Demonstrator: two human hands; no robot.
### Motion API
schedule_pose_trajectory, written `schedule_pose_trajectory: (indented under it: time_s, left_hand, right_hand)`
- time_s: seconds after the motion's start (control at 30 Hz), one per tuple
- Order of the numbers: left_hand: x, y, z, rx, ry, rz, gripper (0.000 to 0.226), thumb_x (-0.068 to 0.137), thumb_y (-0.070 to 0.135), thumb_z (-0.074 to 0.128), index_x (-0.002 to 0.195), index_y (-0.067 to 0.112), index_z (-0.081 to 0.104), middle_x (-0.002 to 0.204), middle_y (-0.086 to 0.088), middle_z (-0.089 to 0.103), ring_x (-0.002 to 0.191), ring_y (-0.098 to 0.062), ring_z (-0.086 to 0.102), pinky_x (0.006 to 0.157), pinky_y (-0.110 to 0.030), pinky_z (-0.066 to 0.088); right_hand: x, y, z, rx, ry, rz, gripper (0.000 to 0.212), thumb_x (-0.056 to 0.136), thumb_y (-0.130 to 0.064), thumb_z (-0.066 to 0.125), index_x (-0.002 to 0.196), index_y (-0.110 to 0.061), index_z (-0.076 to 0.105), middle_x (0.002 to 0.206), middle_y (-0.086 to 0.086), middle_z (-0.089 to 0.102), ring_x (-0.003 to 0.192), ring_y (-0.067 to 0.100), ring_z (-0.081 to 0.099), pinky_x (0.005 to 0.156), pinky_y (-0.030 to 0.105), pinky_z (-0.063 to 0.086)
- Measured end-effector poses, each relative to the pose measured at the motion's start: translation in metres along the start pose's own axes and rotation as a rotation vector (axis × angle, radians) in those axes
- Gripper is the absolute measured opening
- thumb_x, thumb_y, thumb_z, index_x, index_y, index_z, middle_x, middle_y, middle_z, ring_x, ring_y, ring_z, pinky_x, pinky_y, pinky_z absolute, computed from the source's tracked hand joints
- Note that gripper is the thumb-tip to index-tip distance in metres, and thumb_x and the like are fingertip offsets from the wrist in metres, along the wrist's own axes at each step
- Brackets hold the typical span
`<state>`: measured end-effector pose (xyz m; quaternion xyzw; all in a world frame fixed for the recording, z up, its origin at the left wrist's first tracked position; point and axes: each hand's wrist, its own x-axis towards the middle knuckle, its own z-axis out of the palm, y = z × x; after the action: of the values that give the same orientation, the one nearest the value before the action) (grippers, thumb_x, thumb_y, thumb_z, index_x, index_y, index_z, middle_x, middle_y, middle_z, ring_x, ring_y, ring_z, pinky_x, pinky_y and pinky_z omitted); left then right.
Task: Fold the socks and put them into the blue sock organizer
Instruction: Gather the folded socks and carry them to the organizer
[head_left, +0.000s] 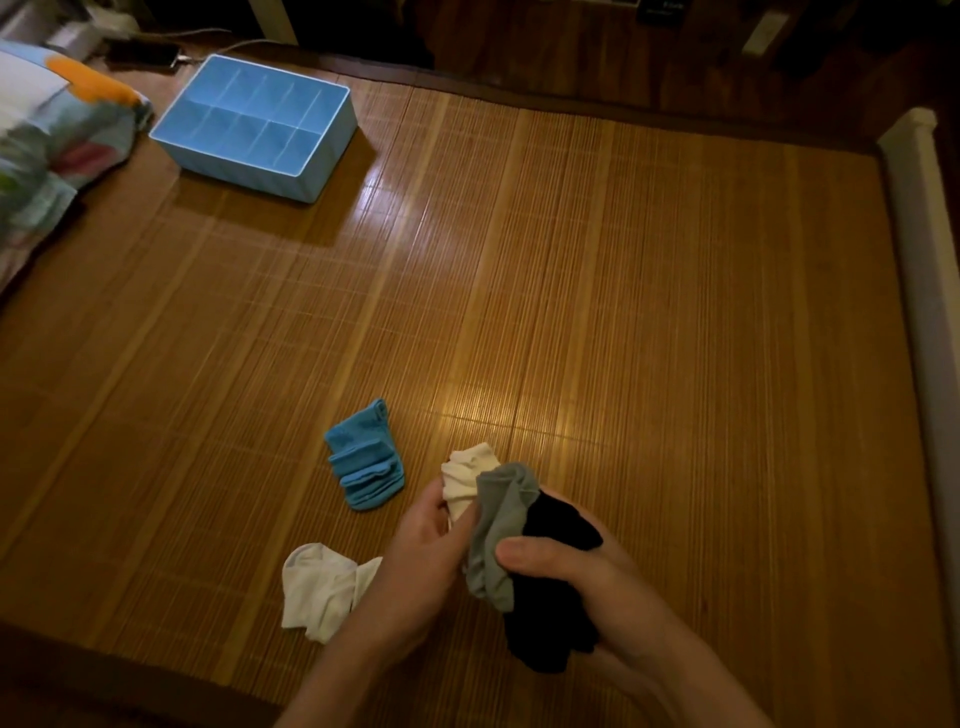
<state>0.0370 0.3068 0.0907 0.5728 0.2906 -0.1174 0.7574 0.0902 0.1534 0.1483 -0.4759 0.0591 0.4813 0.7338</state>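
Observation:
My right hand (582, 577) grips a bundle of socks near the front of the bamboo mat: a grey sock (498, 530) under my thumb and black socks (556, 597) in the palm. My left hand (426, 551) pinches a cream sock (465, 478) at the bundle's upper left. Blue socks (363, 462) lie loose on the mat to the left of my hands. White socks (319, 590) lie crumpled near my left wrist. The blue sock organizer (306, 179) stands at the far left, its compartments showing nothing inside.
A patterned pillow (47, 140) lies at the far left beside the organizer. A dark device with cables (143, 54) sits behind it. A pale padded rail (930, 291) runs along the mat's right edge. Dark wooden floor lies beyond the mat's far edge.

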Motion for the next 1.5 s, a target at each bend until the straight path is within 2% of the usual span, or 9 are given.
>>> schedule_pose_trajectory:
  time_s: [0.07,0.2,0.33,0.47,0.6,0.9,1.17,1.37,1.5]
  left_hand:
    - [0.001,0.000,0.001,0.021,0.140,0.007,0.029,0.096,0.022,0.068,0.124,0.015,0.066,0.114,-0.009,0.077,0.109,-0.023,0.073,0.092,-0.040,0.059]
    - [0.006,0.002,0.003,0.141,0.350,0.036,0.022,0.095,0.014,0.069,0.116,0.013,0.065,0.106,-0.009,0.074,0.101,-0.026,0.071,0.086,-0.041,0.059]
    - [0.004,0.001,0.010,0.087,0.296,0.091,0.041,0.081,0.035,0.077,0.110,0.011,0.061,0.095,-0.005,0.072,0.092,-0.028,0.071,0.077,-0.036,0.059]
    - [0.002,-0.004,0.003,0.081,0.092,0.105,0.050,0.078,0.037,0.076,0.122,0.020,0.061,0.108,0.001,0.076,0.104,-0.020,0.072,0.084,-0.029,0.059]
    - [0.002,-0.001,-0.004,-0.024,-0.066,0.048,0.043,0.087,0.019,0.065,0.130,0.021,0.060,0.118,-0.005,0.074,0.114,-0.022,0.070,0.091,-0.032,0.059]
    - [0.008,0.012,-0.014,-0.117,-0.147,-0.075,0.046,0.093,0.015,0.068,0.137,0.013,0.058,0.126,-0.013,0.072,0.122,-0.028,0.066,0.104,-0.043,0.051]
    - [0.018,0.007,-0.013,-0.525,-0.127,-0.176,0.055,0.086,0.019,0.036,0.130,-0.004,0.059,0.121,-0.029,0.064,0.114,-0.036,0.058,0.099,-0.043,0.046]
    - [0.030,0.006,-0.019,-0.221,-0.039,-0.144,0.043,0.099,0.020,0.040,0.127,-0.007,0.057,0.106,-0.015,0.071,0.097,-0.018,0.070,0.081,-0.026,0.057]
    - [0.035,0.014,-0.020,-0.093,-0.035,-0.214,0.045,0.108,0.033,0.033,0.098,0.023,0.075,0.091,0.005,0.079,0.084,0.001,0.073,0.072,-0.015,0.057]
  right_hand:
    - [0.001,0.002,0.005,-0.140,0.144,-0.017,0.044,0.073,-0.016,0.085,0.115,-0.025,0.074,0.114,0.009,0.075,0.103,0.022,0.073,0.079,0.025,0.058]
    - [0.004,0.013,0.013,-0.351,0.297,-0.100,0.095,0.068,-0.017,0.093,0.150,-0.029,0.045,0.120,-0.017,0.071,0.108,-0.005,0.066,0.080,0.012,0.054]
    - [0.011,0.017,0.028,-0.462,0.241,-0.139,0.075,0.056,-0.039,0.087,0.109,-0.078,0.051,0.147,-0.020,0.052,0.131,-0.001,0.052,0.102,0.027,0.052]
    - [0.020,0.015,0.014,-0.242,0.284,-0.083,0.064,0.074,-0.013,0.088,0.132,-0.025,0.063,0.115,0.000,0.074,0.106,0.015,0.072,0.084,0.029,0.060]
    - [0.021,0.012,0.009,-0.220,0.242,-0.107,0.039,0.070,-0.021,0.083,0.107,-0.025,0.073,0.102,0.006,0.077,0.095,0.022,0.074,0.074,0.028,0.059]
    - [0.032,0.009,-0.005,-0.172,0.187,-0.009,0.061,0.069,-0.019,0.085,0.126,-0.031,0.066,0.115,0.003,0.075,0.105,0.023,0.073,0.078,0.029,0.059]
    - [0.050,0.011,-0.008,-0.166,0.147,0.080,0.052,0.072,-0.018,0.081,0.121,-0.029,0.070,0.113,0.008,0.076,0.103,0.025,0.073,0.080,0.029,0.058]
    - [0.062,0.018,-0.007,-0.180,0.224,0.070,0.040,0.073,-0.014,0.079,0.107,-0.032,0.076,0.101,0.004,0.078,0.089,0.020,0.076,0.067,0.023,0.058]
    - [0.071,0.025,-0.005,-0.106,0.293,0.116,0.029,0.076,-0.004,0.080,0.093,-0.027,0.079,0.096,0.012,0.078,0.082,0.026,0.076,0.063,0.031,0.059]
